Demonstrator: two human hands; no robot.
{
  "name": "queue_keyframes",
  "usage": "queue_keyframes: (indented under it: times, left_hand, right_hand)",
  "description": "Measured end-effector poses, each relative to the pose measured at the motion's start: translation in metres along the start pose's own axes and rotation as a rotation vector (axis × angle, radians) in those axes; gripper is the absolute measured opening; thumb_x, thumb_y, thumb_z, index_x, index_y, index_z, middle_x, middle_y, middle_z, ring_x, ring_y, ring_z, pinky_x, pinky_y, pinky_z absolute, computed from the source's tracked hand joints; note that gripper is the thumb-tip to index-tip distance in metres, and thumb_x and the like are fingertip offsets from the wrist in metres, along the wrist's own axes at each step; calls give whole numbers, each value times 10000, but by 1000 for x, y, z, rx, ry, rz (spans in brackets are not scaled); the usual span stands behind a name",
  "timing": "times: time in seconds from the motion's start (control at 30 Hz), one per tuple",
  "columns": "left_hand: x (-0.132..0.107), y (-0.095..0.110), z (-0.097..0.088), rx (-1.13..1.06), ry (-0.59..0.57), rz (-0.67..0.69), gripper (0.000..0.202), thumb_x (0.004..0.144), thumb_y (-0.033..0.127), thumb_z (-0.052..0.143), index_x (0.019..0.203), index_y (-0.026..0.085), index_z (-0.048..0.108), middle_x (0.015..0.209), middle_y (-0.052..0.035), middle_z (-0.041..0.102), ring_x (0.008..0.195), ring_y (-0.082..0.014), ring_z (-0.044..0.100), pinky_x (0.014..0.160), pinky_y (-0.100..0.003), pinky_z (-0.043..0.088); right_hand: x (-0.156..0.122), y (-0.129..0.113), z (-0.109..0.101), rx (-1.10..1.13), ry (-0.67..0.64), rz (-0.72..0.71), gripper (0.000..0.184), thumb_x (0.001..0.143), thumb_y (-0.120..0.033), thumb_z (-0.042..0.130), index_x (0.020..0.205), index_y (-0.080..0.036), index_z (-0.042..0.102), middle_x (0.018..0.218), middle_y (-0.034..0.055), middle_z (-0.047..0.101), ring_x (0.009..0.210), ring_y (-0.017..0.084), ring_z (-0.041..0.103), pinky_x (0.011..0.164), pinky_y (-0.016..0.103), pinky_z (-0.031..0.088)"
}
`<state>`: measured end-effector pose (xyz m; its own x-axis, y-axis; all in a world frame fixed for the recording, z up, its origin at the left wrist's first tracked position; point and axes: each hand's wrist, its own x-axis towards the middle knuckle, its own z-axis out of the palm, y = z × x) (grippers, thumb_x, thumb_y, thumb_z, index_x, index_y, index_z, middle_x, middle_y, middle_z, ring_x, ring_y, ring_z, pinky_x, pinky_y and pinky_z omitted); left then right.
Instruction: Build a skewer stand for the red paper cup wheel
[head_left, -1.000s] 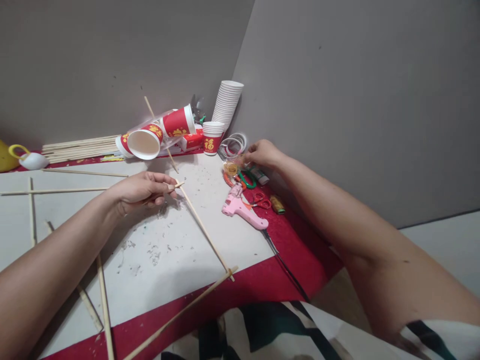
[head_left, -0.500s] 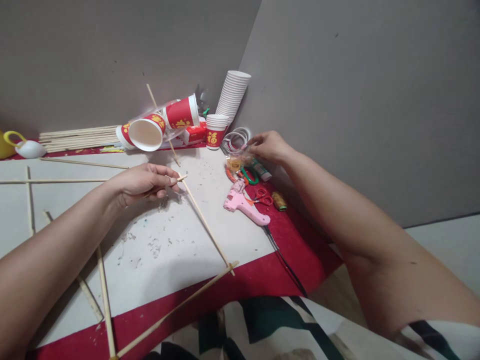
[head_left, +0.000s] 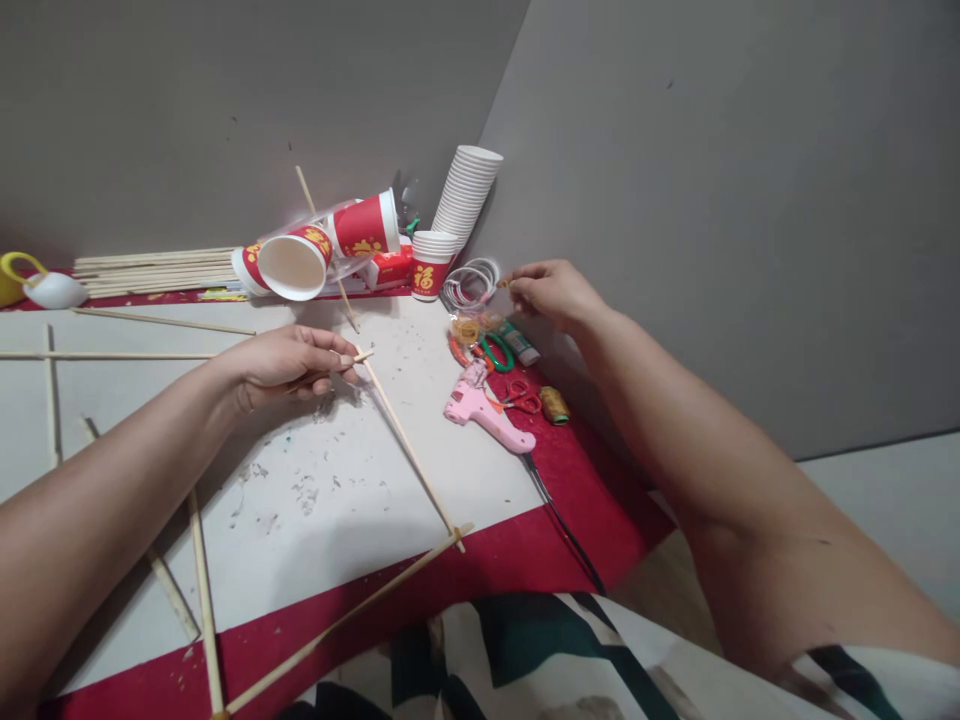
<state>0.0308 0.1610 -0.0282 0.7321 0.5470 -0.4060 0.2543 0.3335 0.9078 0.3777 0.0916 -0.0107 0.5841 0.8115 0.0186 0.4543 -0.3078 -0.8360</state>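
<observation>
Two walls (head_left: pixel 697 230): grey, meeting in a corner behind the bench.
Bench (head_left: pixel 525 560): red-topped, with a white sheet (head_left: pixel 330 540) over much of it, scattered with grey flecks.
Stick frame (head_left: pixel 409 450): thin wooden lengths; one side runs from the left hand (head_left: pixel 296 365) to a bound joint (head_left: pixel 458 537) by the near edge, where it crosses a second side slanting down to the left.
Stick bundle (head_left: pixel 157 275): laid along the back wall, beside a yellow-handled white object (head_left: pixel 56 290).
Cups: a tall white stack (head_left: pixel 469 195) leans in the corner, a short red stack (head_left: pixel 431 265) stands upright in front of it, and loose red cups (head_left: pixel 296 265) lie on their sides to the left.
Left hand: thumb and fingers pinch the frame's far corner, where two sticks cross.
Right hand: raised near the right-hand wall (head_left: pixel 555 290), fingertips pressed together on a small amber item.
Glue gun (head_left: pixel 491 418): pink, lying across the sheet's right edge, black cord (head_left: pixel 562 530) trailing toward the person.
Wire coil (head_left: pixel 472 285): white, just left of the right hand.
Scissors (head_left: pixel 525 395): red-handled, between glue gun and thread spool (head_left: pixel 555 405).
Amber item: apparently a rubber band (head_left: pixel 504 284), at the right fingertips, partly hidden.
</observation>
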Motion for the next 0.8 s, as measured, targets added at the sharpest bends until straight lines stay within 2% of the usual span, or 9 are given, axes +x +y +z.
queue_keyframes:
  times: [0.13,0.33,0.43,0.57,0.67,0.8]
  left_hand:
    - [1,-1,-1,5,-1,6,112,734,86,728,829,122,681,764,-96,721,404,-48,480,352,-158,291]
    - [1,-2,-1,3,0,6,111,723,72,717,813,125,679,758,-92,716,398,-47,468,347,-159,285]
    - [1,-2,-1,-12,-5,8,120,720,80,726,822,125,681,766,-91,717,404,-47,472,353,-159,292]
    - [0,-1,0,7,0,3,133,713,80,739,833,117,693,772,-102,725,401,-43,466,358,-161,305]
    - [0,-1,0,3,6,2,135,705,77,742,826,117,695,758,-101,729,400,-46,468,354,-159,308]
    - [0,-1,1,-10,4,-9,132,707,64,728,821,120,694,754,-100,730,404,-49,471,353,-159,314]
  right_hand:
    - [-3,1,-2,-53,-77,65,143,790,-19,612,800,-155,654,479,-32,504,400,70,436,397,190,344]
    - [1,6,6,-314,-93,174,169,724,19,656,819,-121,663,430,-8,546,399,123,521,423,226,416]
    - [3,7,9,-295,-148,195,142,738,15,652,713,-124,647,454,11,578,409,117,543,424,215,427]
    - [4,11,10,-265,-204,211,209,776,-53,687,605,-140,605,453,17,577,406,102,535,401,198,415]
    - [3,14,11,-199,-259,222,222,798,-118,717,603,-138,614,457,14,574,388,82,502,365,179,376]
    - [2,10,8,-80,-293,209,181,788,-88,723,639,-136,633,485,2,591,382,61,489,368,159,373]
